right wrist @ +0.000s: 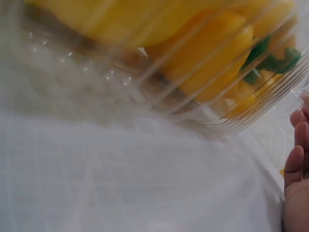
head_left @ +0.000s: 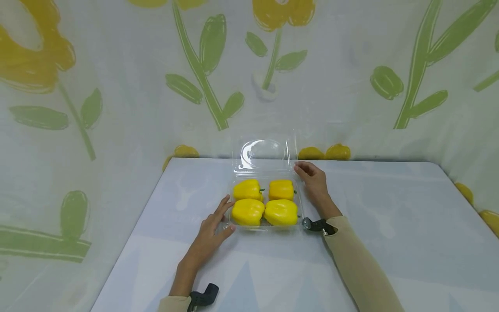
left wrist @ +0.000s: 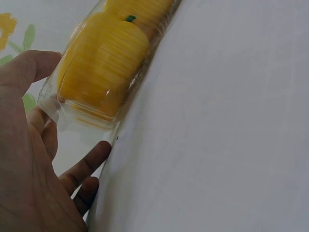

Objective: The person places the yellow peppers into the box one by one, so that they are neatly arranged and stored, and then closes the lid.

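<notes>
A clear plastic clamshell container (head_left: 269,228) sits on the table with its lid (head_left: 265,151) raised upright at the back. Inside lie several yellow bell peppers (head_left: 247,212), in two rows, with short green stems. My right hand (head_left: 315,184) pinches the lid's right edge near the hinge; in the right wrist view only some fingers (right wrist: 299,140) show at the right edge. Against the container's left side rests my left hand (head_left: 210,232), fingers spread and thumb by the near left corner. The left wrist view shows the left thumb (left wrist: 41,65) touching the container wall.
The white table (head_left: 390,242) reaches back to a wall covering (head_left: 335,86) printed with yellow flowers and green leaves. A black wrist camera mount (head_left: 204,296) is on the left wrist and another mount (head_left: 317,226) is on the right wrist, close beside the container.
</notes>
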A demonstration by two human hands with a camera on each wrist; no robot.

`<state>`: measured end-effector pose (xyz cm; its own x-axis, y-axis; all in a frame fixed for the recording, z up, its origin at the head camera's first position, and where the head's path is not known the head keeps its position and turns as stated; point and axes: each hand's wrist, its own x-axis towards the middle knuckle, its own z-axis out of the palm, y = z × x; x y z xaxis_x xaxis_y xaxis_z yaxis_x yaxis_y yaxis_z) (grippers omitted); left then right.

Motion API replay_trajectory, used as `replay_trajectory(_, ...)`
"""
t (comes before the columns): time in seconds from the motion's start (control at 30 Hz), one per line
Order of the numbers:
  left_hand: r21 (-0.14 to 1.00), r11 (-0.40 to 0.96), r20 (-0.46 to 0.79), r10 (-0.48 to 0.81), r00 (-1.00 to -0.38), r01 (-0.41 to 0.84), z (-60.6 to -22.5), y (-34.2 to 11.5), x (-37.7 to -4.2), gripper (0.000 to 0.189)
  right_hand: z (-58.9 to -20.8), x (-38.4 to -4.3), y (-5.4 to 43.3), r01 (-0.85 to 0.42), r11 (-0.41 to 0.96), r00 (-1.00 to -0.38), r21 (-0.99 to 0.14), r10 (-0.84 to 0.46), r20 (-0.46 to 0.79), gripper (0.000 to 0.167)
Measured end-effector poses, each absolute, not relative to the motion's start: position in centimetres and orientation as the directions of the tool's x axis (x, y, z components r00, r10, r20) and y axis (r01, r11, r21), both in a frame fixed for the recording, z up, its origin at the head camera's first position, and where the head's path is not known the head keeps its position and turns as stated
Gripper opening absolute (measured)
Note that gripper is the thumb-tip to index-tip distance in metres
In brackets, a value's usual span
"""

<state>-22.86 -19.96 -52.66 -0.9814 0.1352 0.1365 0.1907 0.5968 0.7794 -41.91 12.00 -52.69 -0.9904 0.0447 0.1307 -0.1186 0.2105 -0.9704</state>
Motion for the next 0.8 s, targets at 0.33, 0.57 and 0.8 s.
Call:
replay_trajectory(0.33,0.774,0.603,0.136,0.138,-0.981,0.192,-52.9,-20.2,-22.9,0.064,-52.7,-41.5,12.2,-0.161,0.158,-0.981,-0.974,0.085,0.176,0.043)
replay_trajectory(0.57,0.770,0.611,0.128,0.135,-0.983,0.184,-52.9,-20.2,-22.9,0.064,-52.4,-40.8,12.5,-0.146,0.098,-0.985,-0.984,0.078,0.154,0.043)
replay_trajectory(0.8,0.777,0.602,0.125,0.138,-0.982,0.183,-52.7,-20.2,-22.7,0.064,-52.5,-40.6,12.6,-0.149,0.061,-0.985,-0.987,0.082,0.154,0.039)
